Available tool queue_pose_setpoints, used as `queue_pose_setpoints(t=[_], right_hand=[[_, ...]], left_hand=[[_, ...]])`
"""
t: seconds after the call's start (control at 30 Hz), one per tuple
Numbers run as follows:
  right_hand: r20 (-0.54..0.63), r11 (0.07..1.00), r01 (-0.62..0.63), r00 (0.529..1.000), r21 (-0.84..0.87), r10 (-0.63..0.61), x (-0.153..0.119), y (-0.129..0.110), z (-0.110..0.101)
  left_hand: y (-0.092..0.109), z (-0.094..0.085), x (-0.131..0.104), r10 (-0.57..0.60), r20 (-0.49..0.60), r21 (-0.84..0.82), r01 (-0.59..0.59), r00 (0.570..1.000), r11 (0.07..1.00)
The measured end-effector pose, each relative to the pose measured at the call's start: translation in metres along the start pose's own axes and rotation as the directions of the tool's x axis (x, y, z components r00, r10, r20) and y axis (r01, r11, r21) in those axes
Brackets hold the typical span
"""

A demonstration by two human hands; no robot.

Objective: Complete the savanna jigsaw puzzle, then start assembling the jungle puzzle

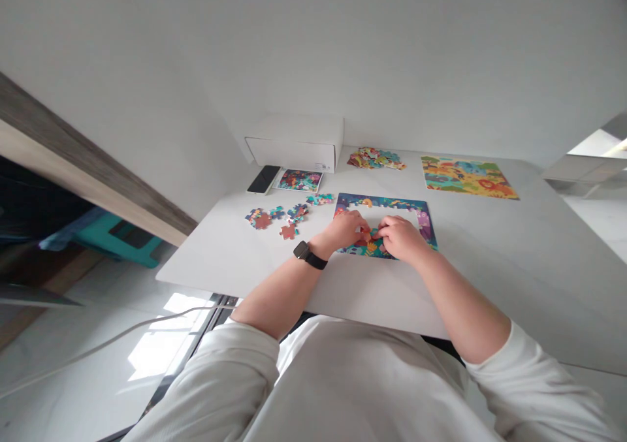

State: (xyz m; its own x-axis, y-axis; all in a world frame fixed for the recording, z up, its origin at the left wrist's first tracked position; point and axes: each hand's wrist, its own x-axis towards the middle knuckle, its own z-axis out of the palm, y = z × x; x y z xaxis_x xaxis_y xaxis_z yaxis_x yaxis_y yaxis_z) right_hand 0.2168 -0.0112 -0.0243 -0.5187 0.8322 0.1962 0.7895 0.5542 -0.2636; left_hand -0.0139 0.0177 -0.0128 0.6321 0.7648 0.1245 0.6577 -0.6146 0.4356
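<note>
A jigsaw puzzle [401, 202] with a dark blue sea-coloured border lies on the table before me, its frame joined around a pale inner area. My left hand [349, 228] rests over its left part, fingers curled and pinching a small orange-red puzzle piece [363, 236]. From the right, my right hand [400, 237] meets it, with thumb and fingertips drawn together at the same spot on a puzzle piece; its outline is mostly hidden by the fingers. Loose puzzle pieces [289, 231] lie left of the puzzle, some picture side up, some brown. A black watch [310, 256] is on my left wrist.
Behind the loose pieces are a phone [263, 179] and a reference picture card [300, 180]. A white box [294, 151] stands against the wall. A heap of other pieces [375, 158] and a yellow animal puzzle [469, 177] lie at the back of the white table [529, 246].
</note>
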Motion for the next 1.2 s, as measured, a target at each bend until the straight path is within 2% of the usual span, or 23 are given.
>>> queue_pose_setpoints(t=[0.13, 0.3, 0.47, 0.6, 0.77, 0.87, 0.97, 1.07, 1.2], right_hand=[[0.026, 0.999, -0.053, 0.998, 0.008, 0.053, -0.001, 0.001, 0.003], [0.012, 0.998, -0.059, 0.998, 0.018, 0.059, -0.001, 0.002, 0.004], [0.051, 0.994, -0.104, 0.993, 0.033, 0.102, 0.001, 0.000, 0.002], [0.078, 0.991, -0.128, 0.989, 0.031, 0.125, 0.001, -0.005, -0.002], [0.076, 0.992, -0.116, 0.991, 0.058, 0.111, 0.001, -0.007, -0.007], [-0.042, 0.992, -0.091, 0.995, 0.083, 0.094, -0.001, -0.003, -0.013], [-0.235, 0.986, -0.112, 0.962, 0.124, 0.139, -0.003, 0.004, -0.023], [-0.339, 0.968, -0.180, 0.912, 0.174, 0.231, -0.010, 0.012, -0.033], [-0.370, 0.935, -0.278, 0.863, 0.220, 0.343, -0.024, 0.021, -0.043]], left_hand=[[0.001, -0.001, -0.001, 0.004, 0.001, -0.002, -0.004, 1.000, 1.000], [0.001, 0.000, -0.002, 0.014, -0.035, -0.013, -0.014, 0.999, 1.000], [-0.003, -0.002, 0.000, -0.020, -0.160, -0.053, 0.012, 0.987, 0.999], [-0.009, -0.019, -0.001, -0.121, -0.343, -0.117, 0.085, 0.932, 0.989], [-0.028, -0.049, -0.008, -0.300, -0.514, -0.274, 0.178, 0.804, 0.945], [-0.040, -0.060, -0.011, -0.396, -0.575, -0.372, 0.203, 0.716, 0.906], [-0.043, -0.064, -0.013, -0.461, -0.591, -0.397, 0.259, 0.662, 0.880], [-0.039, -0.064, -0.014, -0.497, -0.561, -0.360, 0.346, 0.662, 0.866], [-0.034, -0.061, -0.014, -0.497, -0.524, -0.356, 0.352, 0.692, 0.866]])
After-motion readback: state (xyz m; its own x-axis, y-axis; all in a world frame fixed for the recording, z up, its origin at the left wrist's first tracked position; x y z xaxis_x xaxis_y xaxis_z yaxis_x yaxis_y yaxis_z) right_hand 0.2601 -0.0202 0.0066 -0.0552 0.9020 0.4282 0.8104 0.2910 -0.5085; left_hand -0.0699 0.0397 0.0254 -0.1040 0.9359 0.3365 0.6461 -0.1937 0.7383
